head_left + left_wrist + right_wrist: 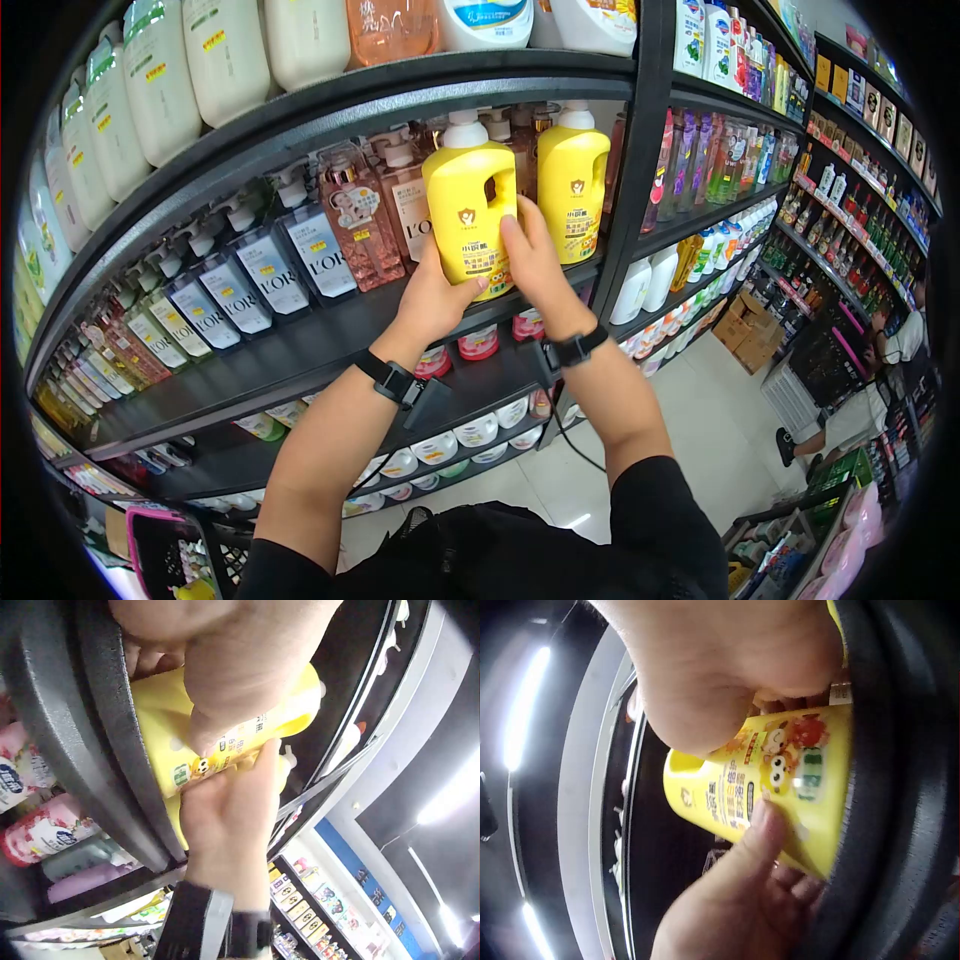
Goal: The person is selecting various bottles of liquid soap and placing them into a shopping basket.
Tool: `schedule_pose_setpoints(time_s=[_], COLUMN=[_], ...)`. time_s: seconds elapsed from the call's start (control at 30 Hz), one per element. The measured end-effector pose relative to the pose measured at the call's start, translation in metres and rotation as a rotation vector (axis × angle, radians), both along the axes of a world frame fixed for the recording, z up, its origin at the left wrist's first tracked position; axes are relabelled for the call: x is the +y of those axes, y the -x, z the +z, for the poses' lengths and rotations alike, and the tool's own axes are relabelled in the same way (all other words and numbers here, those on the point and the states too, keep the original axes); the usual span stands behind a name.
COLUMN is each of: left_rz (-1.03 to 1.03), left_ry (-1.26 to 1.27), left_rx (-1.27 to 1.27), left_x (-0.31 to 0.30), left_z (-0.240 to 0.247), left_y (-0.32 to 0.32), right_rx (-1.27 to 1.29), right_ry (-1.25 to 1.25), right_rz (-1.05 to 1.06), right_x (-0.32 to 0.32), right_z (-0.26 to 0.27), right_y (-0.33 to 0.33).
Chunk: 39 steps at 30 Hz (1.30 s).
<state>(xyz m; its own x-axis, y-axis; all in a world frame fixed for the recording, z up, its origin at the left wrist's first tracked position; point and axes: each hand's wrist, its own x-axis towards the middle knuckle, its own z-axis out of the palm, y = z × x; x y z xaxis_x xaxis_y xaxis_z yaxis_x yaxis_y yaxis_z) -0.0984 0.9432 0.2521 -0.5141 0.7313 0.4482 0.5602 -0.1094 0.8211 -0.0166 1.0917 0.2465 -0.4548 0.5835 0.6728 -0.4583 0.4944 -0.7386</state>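
Both hands hold a yellow pump bottle [455,190] upright at the front of the middle shelf. My left hand [436,300] grips its lower left side, the thumb across the front of the label, as the right wrist view shows too. On the other side, my right hand [540,262] holds the bottle near its handle opening, thumb on the front. The label [739,784] carries printed characters and a cartoon face. A matching yellow bottle [572,190] stands just to the right, behind the right hand. In the wrist views the bottle's base is close to the dark shelf edge [124,742].
Pink pump bottles [355,215] and boxed L'OR bottles [265,275] line the shelf to the left. Large white bottles [225,60] stand on the shelf above. A black upright post [640,150] is at the right. Cardboard boxes [748,330] and a person [860,400] are farther right.
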Motion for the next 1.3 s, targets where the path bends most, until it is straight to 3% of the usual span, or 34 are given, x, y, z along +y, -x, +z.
schedule_pose_setpoints(time_s=[0.03,0.17,0.3,0.7,0.8,1.3], left_rz=[-0.001,0.010,0.054,0.191,0.232,0.233], left_ry=[0.011,0.101,0.088,0.231,0.323,0.387], left_rx=[-0.006,-0.019,0.096,0.155,0.314,0.302], left_x=[0.001,0.008,0.013,0.014,0.009,0.013], left_z=[0.000,0.003,-0.002,0.002,0.004,0.004], left_y=[0.002,0.005,0.007,-0.003,-0.007,-0.002], right_rx=[0.033,-0.134,-0.199,-0.182,-0.168,-0.166], right_ry=[-0.001,-0.464,-0.541,-0.574,-0.573,-0.601], right_rz=[0.025,-0.553,-0.652,-0.651,-0.621,-0.637], right_x=[-0.009,-0.037,-0.042,-0.033,-0.032,-0.029], right_z=[-0.010,-0.047,-0.076,-0.102,-0.102,-0.108], right_y=[-0.008,-0.040,-0.043,-0.033,-0.033,-0.032])
